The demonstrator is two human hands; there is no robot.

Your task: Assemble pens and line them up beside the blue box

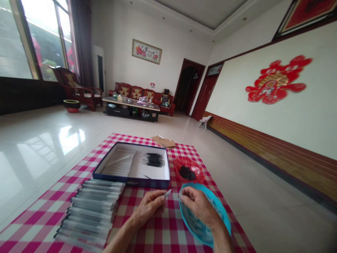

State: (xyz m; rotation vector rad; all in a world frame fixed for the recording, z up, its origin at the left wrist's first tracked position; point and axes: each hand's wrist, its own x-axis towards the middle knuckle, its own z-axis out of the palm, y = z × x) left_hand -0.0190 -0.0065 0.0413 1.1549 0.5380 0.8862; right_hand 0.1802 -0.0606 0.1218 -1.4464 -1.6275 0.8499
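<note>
My left hand (151, 205) is closed around a pen (167, 193), whose pale pointed end sticks out past the thumb and forefinger; the rest is hidden in the palm. Just to the right, my right hand (196, 203) pinches a small clear pen cap (180, 194), blurred and partly covered by the fingertips. That hand is over the rim of a blue bowl (226, 219) with translucent small pieces in it. Beyond it sits a red scalloped dish (198, 173) of small black parts (187, 173). Many capped pens (89, 211) lie in a row left of my left hand.
A shallow box (151, 182) holds clear tubes (119, 163) and black-ended refills (154, 160). Flattened cardboard (164, 141) lies at the far edge of the checked tablecloth (147, 239). A coffee table (131, 105) and a wooden sofa (137, 92) stand across the room.
</note>
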